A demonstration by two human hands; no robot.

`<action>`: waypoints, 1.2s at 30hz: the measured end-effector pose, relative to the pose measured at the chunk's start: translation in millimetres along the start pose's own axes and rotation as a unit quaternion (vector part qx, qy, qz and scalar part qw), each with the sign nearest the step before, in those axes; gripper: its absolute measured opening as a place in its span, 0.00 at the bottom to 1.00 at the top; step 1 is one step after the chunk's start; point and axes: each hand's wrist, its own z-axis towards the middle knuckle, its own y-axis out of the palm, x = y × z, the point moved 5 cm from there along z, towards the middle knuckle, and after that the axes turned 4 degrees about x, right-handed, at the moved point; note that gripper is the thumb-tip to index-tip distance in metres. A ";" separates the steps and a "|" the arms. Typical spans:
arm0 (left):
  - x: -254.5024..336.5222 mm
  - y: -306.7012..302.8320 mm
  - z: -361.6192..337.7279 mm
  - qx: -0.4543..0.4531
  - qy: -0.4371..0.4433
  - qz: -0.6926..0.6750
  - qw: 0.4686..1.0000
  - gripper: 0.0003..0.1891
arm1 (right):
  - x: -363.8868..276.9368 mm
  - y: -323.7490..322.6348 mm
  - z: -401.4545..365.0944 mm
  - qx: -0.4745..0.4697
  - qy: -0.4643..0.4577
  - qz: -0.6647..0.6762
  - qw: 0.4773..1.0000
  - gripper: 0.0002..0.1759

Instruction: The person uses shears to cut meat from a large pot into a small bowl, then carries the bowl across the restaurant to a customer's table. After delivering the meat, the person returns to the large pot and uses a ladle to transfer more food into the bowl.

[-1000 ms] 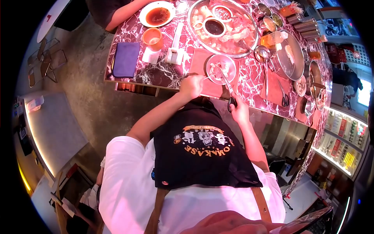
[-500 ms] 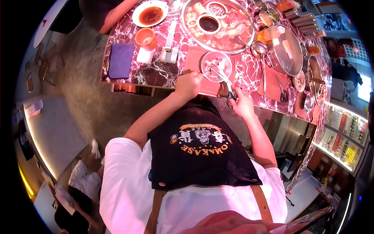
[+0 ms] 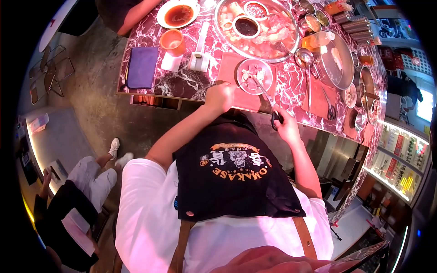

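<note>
My right hand [image 3: 287, 123] grips the black handles of a pair of scissors [image 3: 265, 93]. Their metal blades reach over a small round plate [image 3: 271, 84] and touch the pale, pinkish food pieces [image 3: 254, 73] on it. Left of that plate, my left hand [image 3: 220, 96] is closed in a fist at the table edge. A thin pale tip shows between this fist and the plate; what it belongs to is too small to tell. The plate lies on a reddish-brown paper mat [image 3: 226, 68].
Behind the plate stands a large round platter [image 3: 291, 55] of food with sauce bowls. A ladle [image 3: 309, 86], a pan [image 3: 337, 68] and other scissors [image 3: 332, 110] lie to the right. To the left are a cup [image 3: 172, 42], a soup plate [image 3: 195, 10], a folded purple cloth [image 3: 140, 68] and another person's arm [image 3: 136, 16].
The scissor blades now look closer together, and my right hand has shifted slightly right and down. My left hand has hardly moved. At lower left a seated person's legs show more fully.
</note>
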 end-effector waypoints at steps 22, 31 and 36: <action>-19.2 17.1 -18.0 -0.003 -0.150 -0.087 0.985 0.10 | -27.2 42.0 -1.5 0.058 0.048 -0.069 0.995 0.32; -22.9 8.7 -14.1 -0.039 -0.168 -0.069 0.983 0.11 | -6.8 30.0 -17.6 0.068 0.047 -0.011 0.997 0.30; -42.3 22.6 -18.6 -0.062 -0.206 -0.124 0.969 0.11 | -28.6 24.6 -20.0 0.030 0.101 -0.082 0.991 0.35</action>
